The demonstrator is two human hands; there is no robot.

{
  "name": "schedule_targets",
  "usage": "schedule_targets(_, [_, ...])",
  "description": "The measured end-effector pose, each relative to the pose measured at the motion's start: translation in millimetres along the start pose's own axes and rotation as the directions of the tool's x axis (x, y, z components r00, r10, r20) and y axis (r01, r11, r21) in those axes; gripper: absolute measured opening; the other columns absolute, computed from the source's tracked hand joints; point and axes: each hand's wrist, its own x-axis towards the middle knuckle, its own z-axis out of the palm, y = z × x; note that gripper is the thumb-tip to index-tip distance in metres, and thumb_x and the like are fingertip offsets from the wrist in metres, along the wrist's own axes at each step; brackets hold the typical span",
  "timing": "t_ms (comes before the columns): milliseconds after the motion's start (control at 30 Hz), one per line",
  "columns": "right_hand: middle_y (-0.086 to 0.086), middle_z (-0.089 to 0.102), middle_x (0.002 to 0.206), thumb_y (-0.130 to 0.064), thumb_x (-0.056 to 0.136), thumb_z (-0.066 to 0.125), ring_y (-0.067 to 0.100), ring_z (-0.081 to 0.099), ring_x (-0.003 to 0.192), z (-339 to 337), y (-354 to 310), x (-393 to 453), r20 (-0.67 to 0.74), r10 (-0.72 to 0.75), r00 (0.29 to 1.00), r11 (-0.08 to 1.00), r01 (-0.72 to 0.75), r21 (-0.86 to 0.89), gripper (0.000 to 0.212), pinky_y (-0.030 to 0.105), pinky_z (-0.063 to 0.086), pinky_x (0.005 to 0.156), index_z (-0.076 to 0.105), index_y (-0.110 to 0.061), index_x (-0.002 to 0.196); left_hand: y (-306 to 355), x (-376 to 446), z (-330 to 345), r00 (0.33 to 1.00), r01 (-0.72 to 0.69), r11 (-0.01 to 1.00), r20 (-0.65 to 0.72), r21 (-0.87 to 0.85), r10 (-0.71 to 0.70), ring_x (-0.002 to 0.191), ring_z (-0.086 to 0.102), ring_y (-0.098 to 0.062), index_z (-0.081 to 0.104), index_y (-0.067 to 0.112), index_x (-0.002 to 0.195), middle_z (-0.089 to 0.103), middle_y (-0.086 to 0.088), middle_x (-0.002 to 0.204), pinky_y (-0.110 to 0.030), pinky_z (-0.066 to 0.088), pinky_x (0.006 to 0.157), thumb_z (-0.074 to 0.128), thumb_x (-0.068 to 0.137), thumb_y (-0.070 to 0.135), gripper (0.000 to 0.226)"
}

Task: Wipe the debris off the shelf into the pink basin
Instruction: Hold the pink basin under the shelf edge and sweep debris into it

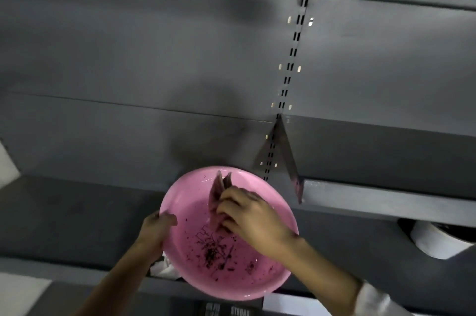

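Fingers [226, 215] of right hand [253, 223] clenched on cloth [219, 192] over pink basin [195, 202]; left hand [154, 230] gripping rim. Debris [213, 251] already inside; shelf [77, 215] mostly cleared, probably.

The round pink basin [190, 202] is tilted toward the camera at the front edge of the dark grey shelf [77, 212]. Dark debris [213, 251], crumbs and thin strands, is scattered over its lower inner wall. A crumpled pinkish cloth [217, 194] hangs above the debris inside the basin.
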Motion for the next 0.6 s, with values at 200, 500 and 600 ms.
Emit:
schedule_targets(200, [0.001, 0.056, 0.12, -0.018, 0.087, 0.055, 0.017, 0.057, 0.106, 64.5, 38.9, -7.1, 0.138, 0.318, 0.938, 0.935, -0.334, 0.116, 0.022, 0.023, 0.042, 0.093, 0.063, -0.013, 0.106, -29.3, 35.7, 7.6, 0.996, 0.083, 0.996, -0.044, 0.03, -0.082, 0.071, 0.054, -0.032, 0.054, 0.002, 0.081, 0.055, -0.017, 0.076, -0.034, 0.045, 0.055, 0.048, 0.078, -0.005, 0.011])
schedule_targets(500, [0.0, 0.059, 0.117, -0.021, 0.085, 0.061, 0.01, 0.06, 0.102, 129.4, 66.2, -5.2, 0.236, 0.545, 0.804, 0.797, -0.584, 0.152, 0.022, 0.012, 0.042, 0.096, 0.063, -0.011, 0.105, -49.6, 81.5, 13.0, 0.997, 0.068, 0.995, -0.036, 0.077, -0.066, 0.072, 0.054, -0.029, 0.055, 0.007, 0.083, 0.056, -0.015, 0.076, -0.034, 0.047, 0.062, 0.046, 0.078, -0.008, 0.018])
schedule_targets(600, [0.002, 0.06, 0.117, -0.021, 0.085, 0.06, 0.013, 0.061, 0.104, 139.4, 69.6, -0.9, 0.262, 0.564, 0.783, 0.776, -0.611, 0.156, 0.023, 0.022, 0.046, 0.1, 0.063, -0.01, 0.105, -55.3, 93.1, 11.5, 0.999, 0.051, 0.995, -0.015, 0.08, -0.05, 0.081, 0.056, -0.034, 0.056, 0.004, 0.088, 0.058, -0.019, 0.081, -0.044, 0.047, 0.073, 0.046, 0.078, -0.008, 0.018])
